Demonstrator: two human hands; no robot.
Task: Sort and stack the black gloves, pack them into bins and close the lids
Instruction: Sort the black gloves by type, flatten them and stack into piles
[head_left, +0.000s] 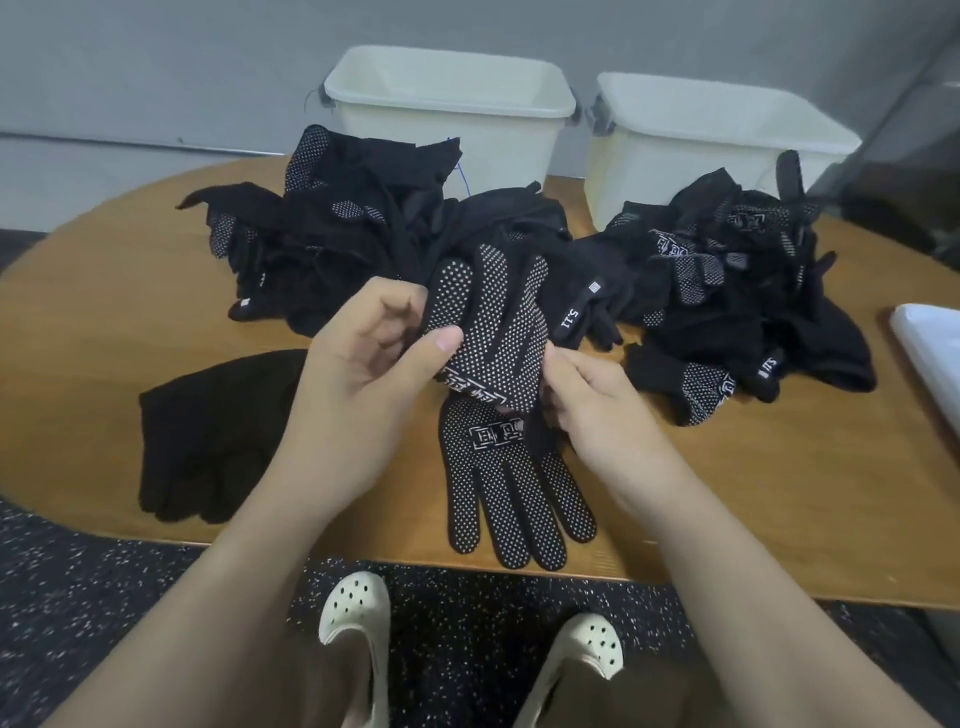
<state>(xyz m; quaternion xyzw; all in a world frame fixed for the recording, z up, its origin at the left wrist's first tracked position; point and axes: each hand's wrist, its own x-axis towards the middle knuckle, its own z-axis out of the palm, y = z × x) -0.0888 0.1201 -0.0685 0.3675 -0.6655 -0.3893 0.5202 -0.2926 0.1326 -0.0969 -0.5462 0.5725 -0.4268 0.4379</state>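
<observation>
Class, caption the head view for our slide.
Both hands hold a dotted black glove over another before two open bins.

two bins (452, 104) behind glove heaps (727, 270) on table (779, 493); single glove (208, 436) left, front

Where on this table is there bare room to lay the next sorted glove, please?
Bare wood lies at the near right, between the dotted glove and the white lid, and left of the plain glove. The far middle is crowded with glove heaps before both bins.

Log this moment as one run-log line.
stage: sorting | both hands hold dotted glove | second dotted glove on table | bins lidless
</observation>
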